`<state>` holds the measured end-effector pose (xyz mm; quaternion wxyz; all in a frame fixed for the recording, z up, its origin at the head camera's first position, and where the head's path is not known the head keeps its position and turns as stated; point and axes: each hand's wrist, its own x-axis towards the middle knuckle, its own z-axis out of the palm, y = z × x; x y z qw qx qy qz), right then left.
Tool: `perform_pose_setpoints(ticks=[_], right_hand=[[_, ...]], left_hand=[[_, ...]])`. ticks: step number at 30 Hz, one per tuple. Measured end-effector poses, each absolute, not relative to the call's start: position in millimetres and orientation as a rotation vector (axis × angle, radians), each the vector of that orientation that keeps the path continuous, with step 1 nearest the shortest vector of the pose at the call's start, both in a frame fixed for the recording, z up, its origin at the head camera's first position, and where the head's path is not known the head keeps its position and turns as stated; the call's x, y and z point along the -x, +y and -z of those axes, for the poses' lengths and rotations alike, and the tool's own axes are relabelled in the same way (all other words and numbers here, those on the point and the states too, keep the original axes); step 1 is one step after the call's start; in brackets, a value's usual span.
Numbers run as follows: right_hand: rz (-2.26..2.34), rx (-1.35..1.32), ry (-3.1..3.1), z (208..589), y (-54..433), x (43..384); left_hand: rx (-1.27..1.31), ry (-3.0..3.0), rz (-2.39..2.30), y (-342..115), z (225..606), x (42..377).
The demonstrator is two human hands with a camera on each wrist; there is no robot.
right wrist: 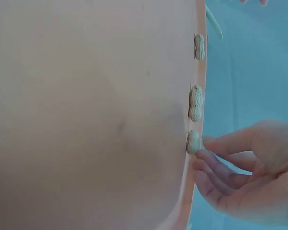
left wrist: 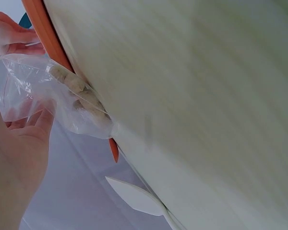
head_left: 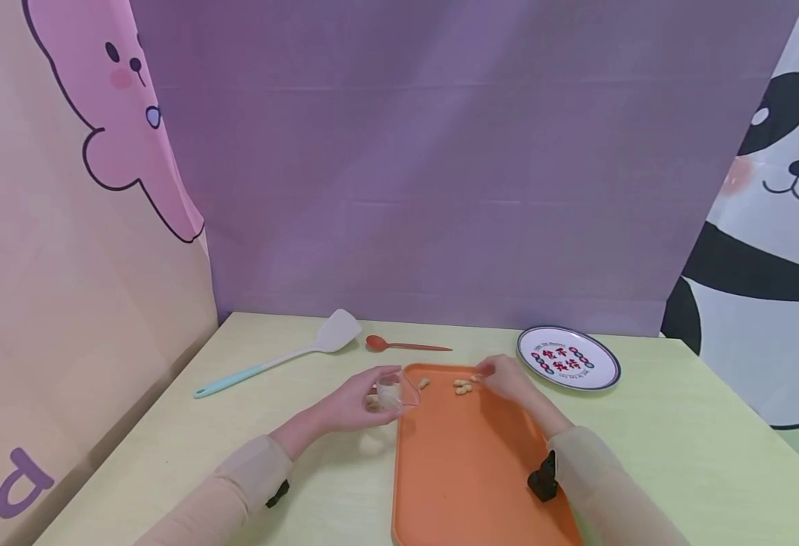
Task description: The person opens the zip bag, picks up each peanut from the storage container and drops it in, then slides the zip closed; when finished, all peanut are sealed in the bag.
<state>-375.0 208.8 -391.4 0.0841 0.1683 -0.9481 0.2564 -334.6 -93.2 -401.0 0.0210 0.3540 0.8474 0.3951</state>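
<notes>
My left hand point(head_left: 365, 398) grips a clear plastic bag point(left wrist: 26, 86) above the left edge of the orange tray point(head_left: 461, 455). Several peanuts point(left wrist: 81, 93) show inside the bag, low down in the left wrist view. At the tray's far end, my right hand point(head_left: 505, 377) has its thumb and fingertips right at one end of a peanut point(right wrist: 193, 142); I cannot tell whether they pinch it. More peanuts point(right wrist: 196, 103) lie along the same far rim, one of them point(head_left: 424, 383) near the bag.
Behind the left hand lies a white spatula point(head_left: 336, 332) with a light blue handle. A red-brown spoon point(head_left: 406, 346) rests beyond the tray. To the right is a white plate point(head_left: 570, 358) with a blue rim and red lettering. A purple cloth point(head_left: 440, 189) hangs behind the table.
</notes>
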Motion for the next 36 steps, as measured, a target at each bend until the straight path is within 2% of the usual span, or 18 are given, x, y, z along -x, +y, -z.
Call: perform_pose_setpoints(ticks=[11, 25, 36], right_hand=[[-0.755, -0.402, -2.94, 393, 208, 375], [-0.722, -0.524, -2.916, 392, 208, 369], [-0.756, -0.482, -2.97, 388, 210, 365]], left_hand=[[-1.111, 2.647, -1.192, -93, 400, 336], [-1.09, 2.617, -1.219, -93, 403, 335], [-1.134, 2.646, -1.174, -92, 402, 335]])
